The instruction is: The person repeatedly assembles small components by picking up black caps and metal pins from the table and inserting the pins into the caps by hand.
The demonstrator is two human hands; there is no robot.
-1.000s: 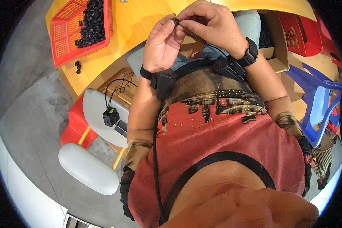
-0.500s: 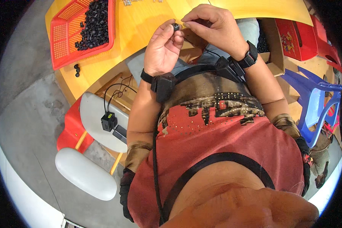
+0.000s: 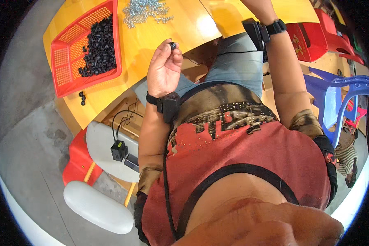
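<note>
Parted from the left hand (image 3: 164, 71) since the earlier frame, the right hand (image 3: 260, 6) is reaching past the view's upper border, so its fingers' spread and hold cannot be told. Yellow tabletop (image 3: 139, 49) is stretching between the left fingers and the red basket (image 3: 119, 61) to their left, the near edge running behind the left hand, with loose silvery pieces (image 3: 145, 12) lying beyond the fingertips. Left thumb and index finger are pinching almost together, holding a small black part (image 3: 173, 46) at their tips.
</note>
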